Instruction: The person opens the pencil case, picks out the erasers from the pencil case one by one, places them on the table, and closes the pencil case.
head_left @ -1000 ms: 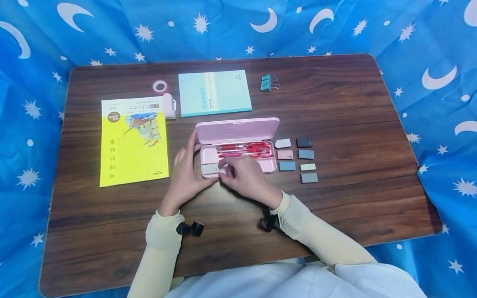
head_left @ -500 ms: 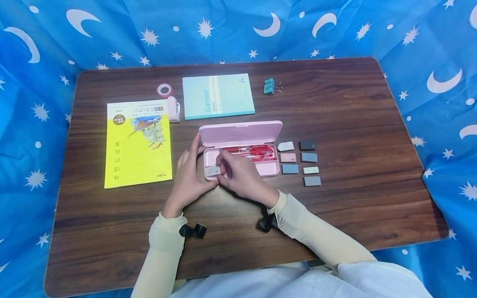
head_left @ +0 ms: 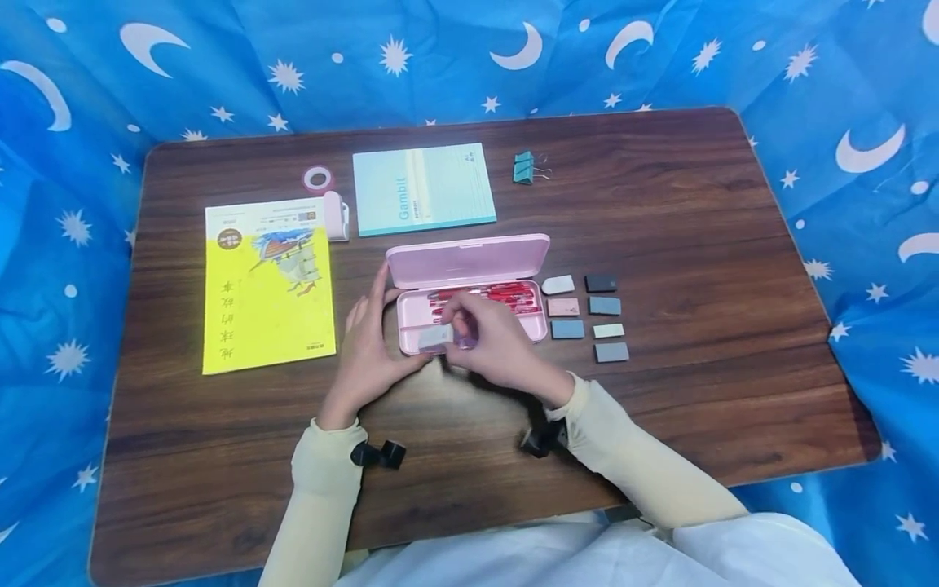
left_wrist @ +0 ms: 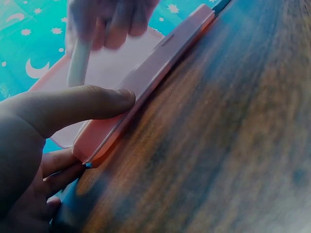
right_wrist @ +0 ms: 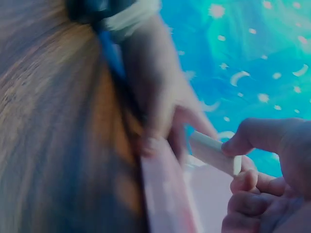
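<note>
A pink pencil case (head_left: 468,262) stands with its lid raised and several red pens (head_left: 513,292) inside. My left hand (head_left: 364,346) grips its left end, the thumb (left_wrist: 109,101) on the front edge and the fingers around the side. Between thumb and fingers, my right hand (head_left: 499,338) pinches a whitish eraser (head_left: 436,336) by its right end. In the right wrist view the eraser (right_wrist: 213,151) slants above the case. The left wrist view shows the eraser (left_wrist: 79,65) beyond the left thumb, over the case.
Right of the case, several erasers (head_left: 567,329) lie in two columns. A yellow book (head_left: 267,318) is at left, with a pale pink-and-white object (head_left: 334,216) and tape roll (head_left: 318,178) near it. Behind the case are a notebook (head_left: 440,191) and teal binder clip (head_left: 523,168).
My right hand has raised the eraser from the front left corner of the pencil case and shifted it slightly right. The left hand stays on the case.
</note>
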